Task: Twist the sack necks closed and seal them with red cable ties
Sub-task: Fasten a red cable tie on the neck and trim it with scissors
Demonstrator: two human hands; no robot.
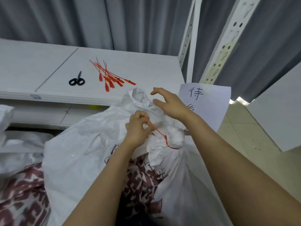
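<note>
Left hand point(138, 128) pinches the red tie point(164, 137) (slanting down-right, apparently looped round the sack neck point(172, 136)); right hand point(171, 103) fingers spread.

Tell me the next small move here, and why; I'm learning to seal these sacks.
Probably pull the tie's tail further through. The left hand pinches the red tie, already looped round the twisted sack neck, but the loop looks slack on its near side. The right hand rests open on the bunched top above, so steadying the neck there while pulling seems sensible.
</note>
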